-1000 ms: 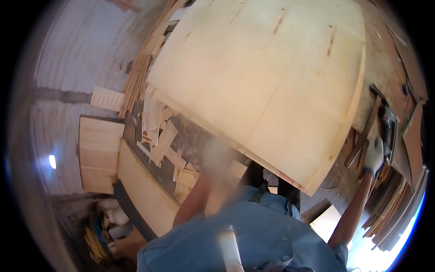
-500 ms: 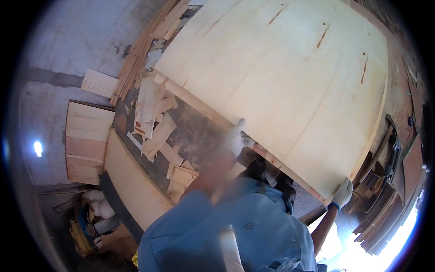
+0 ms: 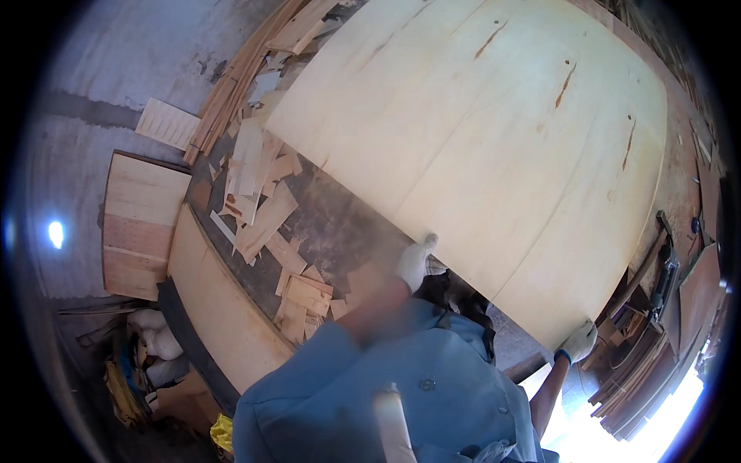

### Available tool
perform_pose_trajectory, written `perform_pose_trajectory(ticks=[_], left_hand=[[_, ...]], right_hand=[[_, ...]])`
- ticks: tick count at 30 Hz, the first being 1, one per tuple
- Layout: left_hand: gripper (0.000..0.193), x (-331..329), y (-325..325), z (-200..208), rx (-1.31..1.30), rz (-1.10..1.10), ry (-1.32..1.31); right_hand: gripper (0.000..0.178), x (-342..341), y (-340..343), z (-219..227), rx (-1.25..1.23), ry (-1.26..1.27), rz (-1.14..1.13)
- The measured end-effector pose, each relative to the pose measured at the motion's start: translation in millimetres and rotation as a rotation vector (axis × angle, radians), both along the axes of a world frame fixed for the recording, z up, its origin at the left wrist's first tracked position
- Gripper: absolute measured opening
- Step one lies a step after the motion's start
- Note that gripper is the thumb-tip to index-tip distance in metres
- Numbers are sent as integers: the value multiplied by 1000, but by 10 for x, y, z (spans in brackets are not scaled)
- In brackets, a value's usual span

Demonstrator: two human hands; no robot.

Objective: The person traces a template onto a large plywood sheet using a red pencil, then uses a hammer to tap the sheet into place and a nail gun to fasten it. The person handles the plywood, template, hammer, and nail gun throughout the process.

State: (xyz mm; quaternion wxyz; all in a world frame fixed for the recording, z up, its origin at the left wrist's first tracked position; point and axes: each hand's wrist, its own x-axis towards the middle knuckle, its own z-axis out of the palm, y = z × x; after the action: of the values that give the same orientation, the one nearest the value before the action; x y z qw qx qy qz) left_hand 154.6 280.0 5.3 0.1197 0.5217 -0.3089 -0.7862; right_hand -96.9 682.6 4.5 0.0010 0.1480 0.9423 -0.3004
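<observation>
Plywood sheet, large, pale and thin with a few reddish knot streaks, lies flat across the worktop and fills most of the view; its near edge is held by both gloved hands. The left hand, in a white knit glove, has its fingers folded over the near edge about midway along. The right hand, also white-gloved, pinches the near right corner, fingers closed on the sheet.

Risks, as I judge them: the sheet is broad and thin, and both grips sit on one edge only, so the far half could sag, flap or drag. A corner grip bears little, so the corner might crack or slip out of the glove. The near edge could also scrape the forearms or splinter.

Room on the near left is poor. Loose pale wood offcuts litter the dark worktop just beside the sheet's left edge, and any slide that way would plough into them or ride up on them. A curved pale board rims the worktop below them. To the right, stacked thin strips and a dark tool stand close to the sheet's edge, leaving little clearance. Further left, a brown square wooden panel lies on the grey floor. The far edge runs near long wooden slats.
</observation>
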Motion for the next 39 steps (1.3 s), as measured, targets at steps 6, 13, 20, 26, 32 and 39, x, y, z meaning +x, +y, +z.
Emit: perform_pose_trajectory(ticks=[6,13,20,26,32,39], left_hand=[[55,12,-22,8,-88,-164,-17],[40,401,-1046,-618,-562,-380,-627],[63,470,-2348,-703,-329,595,202],[58,417,-2534,-806,-284,531,213],[59,459,-2912,-1020,-288,473,31],[69,760,-2843,-746,-185,51,-240]], right_hand=[[49,-20,198,-115,-144,-12,-19],[59,6,227,-168,34,-109,-175],[82,99,305,-333,90,-279,-296],[88,251,309,-531,-157,-192,-436],[65,310,575,-963,-19,-160,-283],[26,411,755,-1131,335,-17,42]])
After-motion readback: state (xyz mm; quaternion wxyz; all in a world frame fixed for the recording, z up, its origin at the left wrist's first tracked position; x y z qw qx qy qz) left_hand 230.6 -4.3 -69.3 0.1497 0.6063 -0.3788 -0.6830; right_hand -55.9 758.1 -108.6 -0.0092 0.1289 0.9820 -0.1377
